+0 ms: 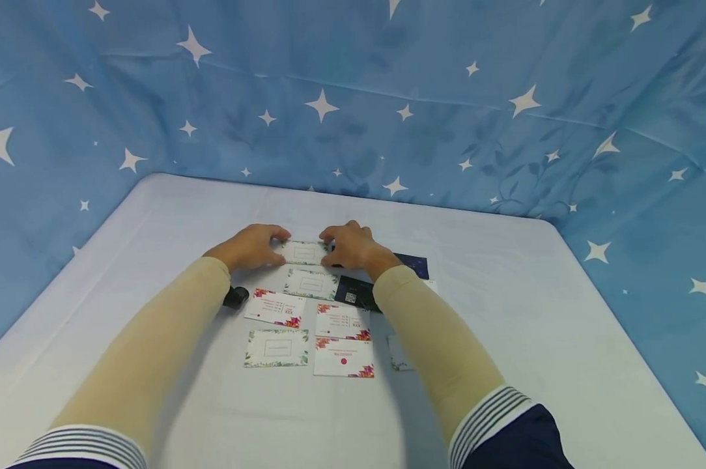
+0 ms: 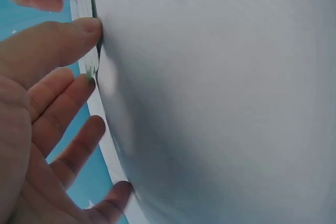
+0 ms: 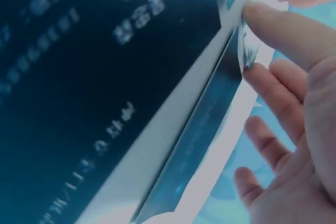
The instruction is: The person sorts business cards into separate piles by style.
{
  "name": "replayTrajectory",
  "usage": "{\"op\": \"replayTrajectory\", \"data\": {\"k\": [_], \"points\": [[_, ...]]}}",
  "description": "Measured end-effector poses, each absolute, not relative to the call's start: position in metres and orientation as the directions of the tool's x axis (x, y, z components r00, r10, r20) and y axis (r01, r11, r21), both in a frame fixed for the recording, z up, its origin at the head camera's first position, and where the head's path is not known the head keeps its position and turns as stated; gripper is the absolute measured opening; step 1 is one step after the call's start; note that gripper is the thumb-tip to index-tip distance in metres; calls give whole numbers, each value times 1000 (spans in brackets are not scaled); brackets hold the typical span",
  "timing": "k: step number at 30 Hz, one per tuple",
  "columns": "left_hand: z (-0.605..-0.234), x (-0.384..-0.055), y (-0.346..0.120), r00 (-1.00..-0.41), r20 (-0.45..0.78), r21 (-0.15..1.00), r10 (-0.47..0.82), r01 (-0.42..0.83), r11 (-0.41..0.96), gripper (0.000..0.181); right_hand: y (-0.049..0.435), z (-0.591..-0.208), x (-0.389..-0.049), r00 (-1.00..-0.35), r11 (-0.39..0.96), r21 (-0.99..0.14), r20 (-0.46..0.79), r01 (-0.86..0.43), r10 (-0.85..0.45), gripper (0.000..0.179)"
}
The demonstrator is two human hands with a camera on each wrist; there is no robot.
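A white business card with a green leaf border [image 1: 303, 253] lies between the two hands at the far end of the cards. My left hand [image 1: 253, 246] holds its left end, thumb at the near corner and forefinger at the far corner. From the other side, my right hand [image 1: 353, 246] holds the right end in the same way. In the left wrist view, the left thumb [image 2: 79, 35] touches the card's edge while the other fingers are spread. The right wrist view has the right thumb [image 3: 268, 22] and forefinger at the card's corners.
Closer in lie another leaf-bordered card [image 1: 310, 284], a dark card with a QR code [image 1: 353, 292], several red-flowered cards [image 1: 344, 358] and a leaf card [image 1: 277, 348]. Another dark card [image 1: 411, 264] is partly behind the right arm. A starry blue curtain [image 1: 353, 143] stands behind the white table [image 1: 505, 273].
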State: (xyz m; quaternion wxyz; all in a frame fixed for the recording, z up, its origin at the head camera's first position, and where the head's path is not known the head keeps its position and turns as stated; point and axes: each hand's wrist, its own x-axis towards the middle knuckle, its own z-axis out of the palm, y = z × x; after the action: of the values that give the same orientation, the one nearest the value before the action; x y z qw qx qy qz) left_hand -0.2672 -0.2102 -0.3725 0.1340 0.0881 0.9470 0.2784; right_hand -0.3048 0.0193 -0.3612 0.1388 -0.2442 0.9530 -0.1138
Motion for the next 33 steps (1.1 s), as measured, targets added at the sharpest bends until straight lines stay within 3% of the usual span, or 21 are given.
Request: {"op": "replayTrajectory", "data": {"k": [10, 16, 33], "points": [[-372, -269, -228, -953, -154, 557, 260, 134, 820, 60, 13, -365, -308, -804, 805, -309, -167, -506, -570, 67], [-362, -281, -239, -956, -169, 562, 240, 107, 820, 59, 0, -364, -317, -827, 812, -309, -122, -495, -550, 63], [-367, -311, -261, -953, -228, 500, 201, 62, 864, 57, -37, -368, -331, -859, 852, -320, -172, -414, -482, 61]]}}
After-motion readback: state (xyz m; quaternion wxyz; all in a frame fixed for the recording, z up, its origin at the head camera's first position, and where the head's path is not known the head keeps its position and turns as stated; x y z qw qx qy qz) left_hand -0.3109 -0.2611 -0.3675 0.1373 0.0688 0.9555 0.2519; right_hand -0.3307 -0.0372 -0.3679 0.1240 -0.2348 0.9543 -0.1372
